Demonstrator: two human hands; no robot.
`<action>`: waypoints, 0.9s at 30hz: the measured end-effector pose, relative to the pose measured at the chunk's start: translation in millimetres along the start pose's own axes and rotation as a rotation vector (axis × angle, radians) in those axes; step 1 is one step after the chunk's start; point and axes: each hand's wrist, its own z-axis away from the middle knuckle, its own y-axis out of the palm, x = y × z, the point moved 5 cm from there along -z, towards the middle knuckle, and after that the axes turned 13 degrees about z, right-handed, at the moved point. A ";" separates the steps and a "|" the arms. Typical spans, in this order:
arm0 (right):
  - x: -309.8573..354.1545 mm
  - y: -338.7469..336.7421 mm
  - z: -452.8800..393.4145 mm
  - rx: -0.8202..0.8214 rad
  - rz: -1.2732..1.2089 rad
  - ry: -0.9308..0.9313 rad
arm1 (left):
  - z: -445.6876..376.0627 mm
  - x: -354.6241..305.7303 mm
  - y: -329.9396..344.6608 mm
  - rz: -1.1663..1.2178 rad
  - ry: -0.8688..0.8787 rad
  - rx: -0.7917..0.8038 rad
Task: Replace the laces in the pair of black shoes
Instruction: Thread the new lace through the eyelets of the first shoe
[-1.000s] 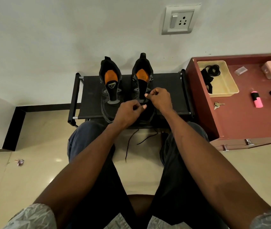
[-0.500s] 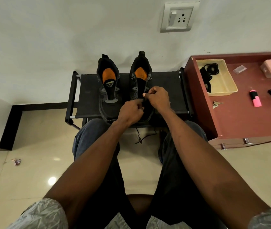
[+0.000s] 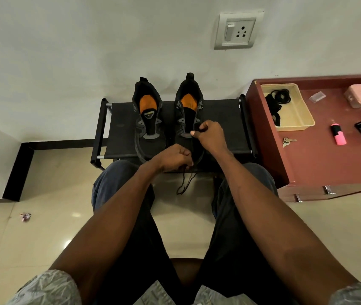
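Trouble could come from the thin black lace [image 3: 186, 183]: if the left hand [image 3: 175, 158] tugs too hard, I think the lace could slip out of the holes, or the right shoe [image 3: 188, 119] could slide off the front of the rack. The left hand is curled tight on the lace at about 6 o'clock from that shoe, and the loose ends hang down toward the floor. The right hand [image 3: 210, 135] pinches the shoe's edge or the lace near the holes; which one is too small to tell. The left shoe [image 3: 147, 119] has no lace and sits just beside the right one, at its 9 o'clock. Both stand on a low black rack [image 3: 219, 119] against a pale wall. At 3 o'clock is a red cabinet [image 3: 329, 164] with a cream tray [image 3: 302, 119] holding black laces [image 3: 274, 104], some keys [image 3: 287, 141] and a pink marker [image 3: 338, 137]. The floor [image 3: 32, 238] is shiny cream tile.
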 end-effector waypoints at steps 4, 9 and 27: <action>-4.0 2.3 8.2 0.066 -0.021 0.094 | 2.6 -9.3 -7.1 0.216 0.109 -0.139; -8.5 -6.5 15.5 0.040 0.000 0.174 | 3.7 -0.3 -11.4 0.257 0.031 -0.251; 21.8 -0.5 53.8 0.385 0.072 -0.358 | 12.7 -10.1 -23.7 0.310 0.105 -0.327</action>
